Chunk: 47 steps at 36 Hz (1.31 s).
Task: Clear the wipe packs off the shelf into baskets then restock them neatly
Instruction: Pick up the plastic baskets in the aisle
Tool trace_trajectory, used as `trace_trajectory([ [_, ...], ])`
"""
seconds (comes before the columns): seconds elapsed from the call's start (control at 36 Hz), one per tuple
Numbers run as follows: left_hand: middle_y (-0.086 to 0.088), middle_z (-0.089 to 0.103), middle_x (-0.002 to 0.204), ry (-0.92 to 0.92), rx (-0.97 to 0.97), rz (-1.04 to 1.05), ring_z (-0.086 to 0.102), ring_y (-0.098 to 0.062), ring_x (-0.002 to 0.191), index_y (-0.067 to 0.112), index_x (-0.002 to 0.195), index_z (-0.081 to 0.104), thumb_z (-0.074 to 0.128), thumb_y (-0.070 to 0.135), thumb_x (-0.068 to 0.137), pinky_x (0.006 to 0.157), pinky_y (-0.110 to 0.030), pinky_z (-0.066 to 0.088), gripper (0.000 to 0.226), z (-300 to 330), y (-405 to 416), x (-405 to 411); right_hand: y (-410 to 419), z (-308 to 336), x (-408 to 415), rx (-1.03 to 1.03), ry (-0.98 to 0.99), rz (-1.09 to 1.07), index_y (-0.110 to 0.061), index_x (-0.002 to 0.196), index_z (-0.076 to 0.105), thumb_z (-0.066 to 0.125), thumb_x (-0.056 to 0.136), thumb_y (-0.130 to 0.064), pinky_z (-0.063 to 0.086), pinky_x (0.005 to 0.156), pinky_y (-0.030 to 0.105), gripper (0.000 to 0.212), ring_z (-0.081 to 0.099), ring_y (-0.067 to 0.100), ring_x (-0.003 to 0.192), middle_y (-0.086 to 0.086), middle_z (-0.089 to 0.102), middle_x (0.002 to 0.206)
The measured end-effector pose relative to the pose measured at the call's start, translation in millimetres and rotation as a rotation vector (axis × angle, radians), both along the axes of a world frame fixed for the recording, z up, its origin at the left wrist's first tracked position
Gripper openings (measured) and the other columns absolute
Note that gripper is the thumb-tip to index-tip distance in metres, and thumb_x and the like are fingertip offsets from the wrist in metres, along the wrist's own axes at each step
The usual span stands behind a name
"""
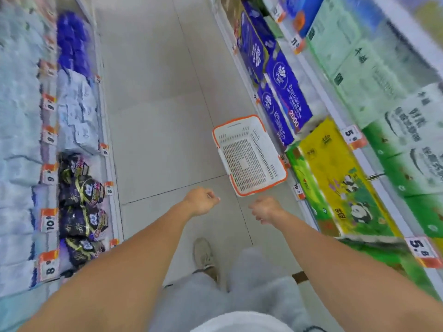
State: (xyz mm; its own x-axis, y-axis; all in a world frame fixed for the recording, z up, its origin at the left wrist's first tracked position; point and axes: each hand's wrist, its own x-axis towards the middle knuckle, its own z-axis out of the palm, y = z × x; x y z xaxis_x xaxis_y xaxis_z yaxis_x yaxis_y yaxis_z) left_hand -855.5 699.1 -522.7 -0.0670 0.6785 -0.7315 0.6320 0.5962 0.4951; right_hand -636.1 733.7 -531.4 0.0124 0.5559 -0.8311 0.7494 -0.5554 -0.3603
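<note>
I see my left hand (201,202) and right hand (265,210) out over the aisle floor (155,116), fingers loosely curled, holding nothing. The white basket (250,155) sits empty beside the right shelf (304,200).

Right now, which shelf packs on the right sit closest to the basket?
The blue packs, right beside the basket; the yellow panda pack sits nearer the hands.

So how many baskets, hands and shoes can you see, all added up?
Baskets: 1, the white basket with the orange rim, empty on the floor.
Hands: 2, the left hand and the right hand, both held out and holding nothing.
Shoes: 1, the beige shoe; the other is hidden.
Total: 4.
</note>
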Motion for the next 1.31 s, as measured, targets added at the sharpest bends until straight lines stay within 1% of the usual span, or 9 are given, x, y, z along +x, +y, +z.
trace_trajectory([
  [0.17, -0.004, 0.071, 0.098, 0.019, -0.083, -0.133, 0.067, -0.023, 0.096, 0.022, 0.085, 0.065, 0.064, 0.040, 0.091, 0.091, -0.036, 0.054, 0.019, -20, 142, -29, 87, -16, -1, -0.061, 0.014, -0.235, -0.018, 0.079, 0.059, 0.063, 0.092, -0.028, 0.054, 0.072, 0.035, 0.017, 0.061, 0.026, 0.074, 0.009, 0.065, 0.084],
  [0.44, -0.005, 0.068, 0.104, 0.106, -0.196, -0.372, 0.065, -0.023, 0.096, 0.015, 0.103, 0.069, 0.066, 0.028, 0.089, 0.088, -0.036, 0.055, 0.019, -143, 356, -40, 213, -173, -9, -0.237, 0.006, -0.699, -0.002, 0.095, 0.064, 0.066, 0.085, -0.018, 0.054, 0.065, 0.035, 0.019, 0.062, 0.028, 0.064, 0.019, 0.070, 0.080],
  [0.56, -0.007, 0.067, 0.106, 0.099, -0.225, -0.418, 0.064, -0.017, 0.084, 0.013, 0.110, 0.068, 0.068, 0.026, 0.090, 0.066, -0.022, 0.052, 0.024, -188, 421, -39, 244, -219, -11, -0.321, 0.011, -0.871, -0.001, 0.094, 0.064, 0.070, 0.084, -0.015, 0.052, 0.062, 0.032, 0.019, 0.058, 0.027, 0.060, 0.017, 0.066, 0.076],
  [0.69, -0.005, 0.063, 0.118, 0.237, -0.191, -0.538, 0.057, -0.011, 0.072, 0.021, 0.113, 0.060, 0.065, 0.041, 0.092, 0.051, -0.015, 0.038, 0.029, -272, 499, -36, 273, -292, -11, -0.296, -0.124, -0.954, 0.000, 0.113, 0.064, 0.079, 0.082, -0.026, 0.051, 0.085, 0.034, 0.043, 0.066, 0.033, 0.101, 0.020, 0.068, 0.115],
  [0.92, -0.017, 0.043, 0.150, 0.388, -0.133, -0.592, 0.048, -0.035, 0.132, 0.008, 0.153, 0.029, 0.078, 0.033, 0.082, 0.099, -0.038, 0.044, 0.090, -421, 583, -30, 258, -443, 1, -0.340, -0.446, -1.368, -0.005, 0.151, 0.022, 0.091, 0.066, -0.041, 0.033, 0.116, 0.049, 0.115, 0.035, 0.039, 0.142, 0.020, 0.032, 0.154],
  [1.06, -0.013, 0.067, 0.105, 0.329, -0.144, -0.542, 0.062, -0.030, 0.092, 0.006, 0.127, 0.061, 0.071, 0.030, 0.088, 0.079, -0.036, 0.049, 0.047, -503, 593, -28, 227, -513, 9, -0.189, -0.541, -1.591, -0.011, 0.135, 0.045, 0.069, 0.088, -0.030, 0.049, 0.090, 0.040, 0.056, 0.060, 0.039, 0.114, 0.014, 0.059, 0.131],
  [1.17, -0.019, 0.069, 0.107, 0.396, 0.071, -0.594, 0.056, -0.028, 0.080, 0.001, 0.118, 0.066, 0.061, 0.027, 0.094, 0.070, -0.033, 0.042, 0.036, -529, 588, -32, 191, -539, 17, -0.071, -0.455, -1.584, -0.007, 0.103, 0.070, 0.066, 0.090, -0.031, 0.056, 0.065, 0.033, 0.028, 0.064, 0.028, 0.070, 0.012, 0.070, 0.088],
  [1.25, -0.013, 0.067, 0.089, 0.388, 0.072, -0.647, 0.054, -0.023, 0.067, 0.001, 0.118, 0.065, 0.061, 0.022, 0.095, 0.068, -0.032, 0.042, 0.032, -512, 584, -26, 183, -528, 19, -0.081, -0.436, -1.561, -0.003, 0.102, 0.071, 0.070, 0.089, -0.028, 0.054, 0.067, 0.033, 0.029, 0.070, 0.032, 0.081, 0.016, 0.073, 0.094],
  [1.31, -0.017, 0.068, 0.101, 0.386, 0.094, -0.694, 0.054, -0.024, 0.076, 0.000, 0.120, 0.064, 0.060, 0.021, 0.095, 0.071, -0.033, 0.042, 0.033, -485, 584, -15, 178, -502, 18, -0.088, -0.480, -1.564, -0.002, 0.102, 0.072, 0.070, 0.089, -0.028, 0.054, 0.070, 0.035, 0.029, 0.071, 0.034, 0.087, 0.017, 0.073, 0.097],
])
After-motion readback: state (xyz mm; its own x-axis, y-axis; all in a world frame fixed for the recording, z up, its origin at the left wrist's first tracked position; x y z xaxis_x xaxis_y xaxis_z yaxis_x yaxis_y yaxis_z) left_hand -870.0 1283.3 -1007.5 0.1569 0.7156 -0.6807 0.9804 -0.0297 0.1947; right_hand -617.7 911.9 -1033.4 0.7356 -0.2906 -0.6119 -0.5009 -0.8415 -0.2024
